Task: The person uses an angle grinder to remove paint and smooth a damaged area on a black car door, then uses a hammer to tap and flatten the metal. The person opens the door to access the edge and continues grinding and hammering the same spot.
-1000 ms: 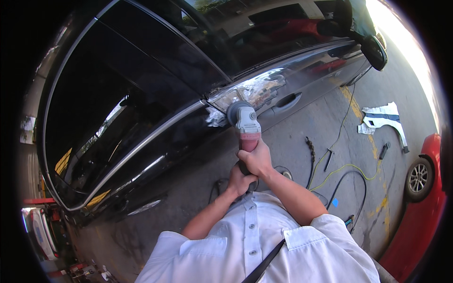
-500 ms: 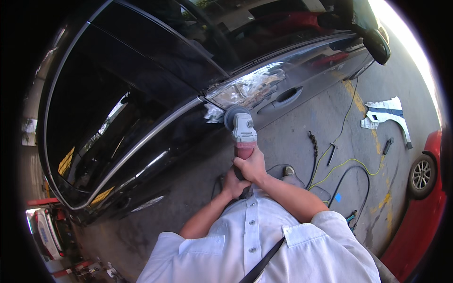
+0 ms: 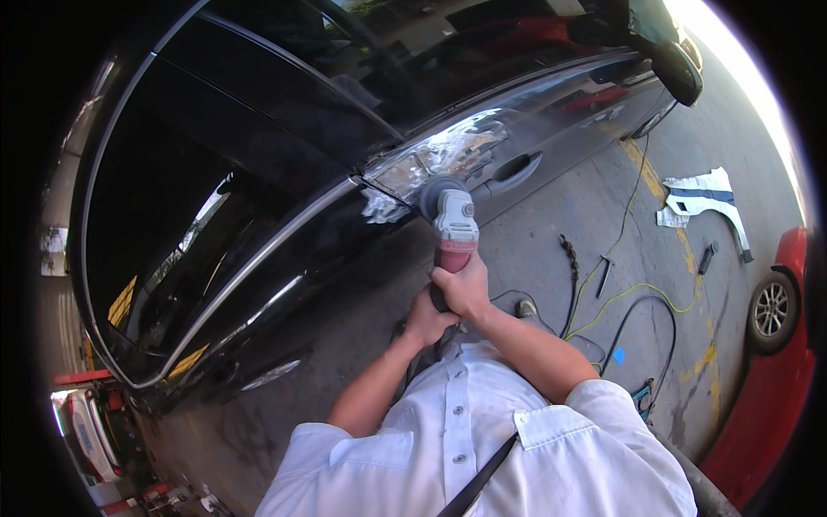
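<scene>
R hand [image 3: 463,286] is wrapped tight round the red grip of an angle grinder [image 3: 456,215], fingers curled under; L hand [image 3: 426,320] is closed on the dark rear end, just below & L of the R. Grinder sits mid-view, grey head pointing away from the person, dark round disc [image 3: 436,196] over the lower edge of a bare-metal patch [image 3: 439,161] on the side of a black car [image 3: 293,302]. Can't tell from this angle if disc touches metal. Disc is just L of the door handle [image 3: 513,172], nr the lower end of the door seam; patch is rough, w/ ragged edges, & a smaller part lies L of the seam. Side mirror [image 3: 678,71] is upper R. On the concrete floor [image 3: 538,220], R side: white fender panel [image 3: 708,196] w/ dark band, hammer-like tool [image 3: 605,276], yellow cord [image 3: 680,311], dark hose [image 3: 674,332], small blue scrap [image 3: 618,355]. Red car [image 3: 780,396] at far R, wheel [image 3: 773,313] showing. Person wears a white short-sleeved shirt [image 3: 379,470], dark strap [image 3: 487,476] across it.
</scene>
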Available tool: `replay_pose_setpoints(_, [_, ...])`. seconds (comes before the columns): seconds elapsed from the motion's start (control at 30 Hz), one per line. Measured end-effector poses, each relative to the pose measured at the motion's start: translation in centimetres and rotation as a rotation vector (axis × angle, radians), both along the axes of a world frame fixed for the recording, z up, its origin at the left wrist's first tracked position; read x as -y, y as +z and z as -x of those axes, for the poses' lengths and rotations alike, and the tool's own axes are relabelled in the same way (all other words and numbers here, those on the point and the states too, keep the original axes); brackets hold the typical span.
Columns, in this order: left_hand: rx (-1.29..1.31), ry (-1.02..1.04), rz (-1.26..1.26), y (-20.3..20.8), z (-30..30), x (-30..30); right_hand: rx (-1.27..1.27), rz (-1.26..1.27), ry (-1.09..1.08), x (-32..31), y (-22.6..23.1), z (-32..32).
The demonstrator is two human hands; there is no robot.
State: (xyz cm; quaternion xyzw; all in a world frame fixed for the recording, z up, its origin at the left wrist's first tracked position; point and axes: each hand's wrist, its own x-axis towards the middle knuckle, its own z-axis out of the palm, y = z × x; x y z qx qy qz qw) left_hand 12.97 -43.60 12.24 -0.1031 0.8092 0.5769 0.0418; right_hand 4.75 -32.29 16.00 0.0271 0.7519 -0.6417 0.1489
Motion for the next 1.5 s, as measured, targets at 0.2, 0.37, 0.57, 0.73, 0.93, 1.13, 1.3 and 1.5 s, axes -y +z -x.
replay_pose_setpoints(0.2, [-0.024, 0.144, -0.037, -1.3, -1.5, -0.3, -0.037, 0.096, 0.154, 1.1, -1.0, 0.2])
replay_pose_setpoints(0.37, [0.014, 0.038, -0.096, -1.0, 1.9, 1.1, -0.044, 0.059, 0.03, 1.4, -0.4, 2.5])
replay_pose_setpoints(0.57, [0.017, 0.052, 0.018, -1.2, -2.2, 1.3, -0.001, 0.039, 0.088, 1.3, -1.3, -1.4])
replay_pose_setpoints(0.73, [0.018, 0.173, 0.121, -1.2, -4.6, 0.6, 0.026, 0.17, 0.201, 2.0, -3.2, -2.8])
replay_pose_setpoints(0.93, [0.021, 0.124, 0.179, -1.3, -0.6, 1.1, 0.027, 0.212, 0.034, 1.9, -3.7, 0.5])
replay_pose_setpoints(1.13, [-0.007, 0.121, 0.088, -1.6, -2.3, 1.1, -0.004, 0.145, 0.156, 2.3, -2.3, -0.8])
replay_pose_setpoints(1.3, [0.08, 0.016, -0.06, -1.0, -0.7, 0.8, 0.018, 0.021, 0.039, 1.3, -0.8, 0.1])
replay_pose_setpoints(1.5, [0.154, -0.045, -0.306, 0.1, 0.9, -1.0, 0.059, -0.151, 0.022, -0.4, 1.0, 1.0])
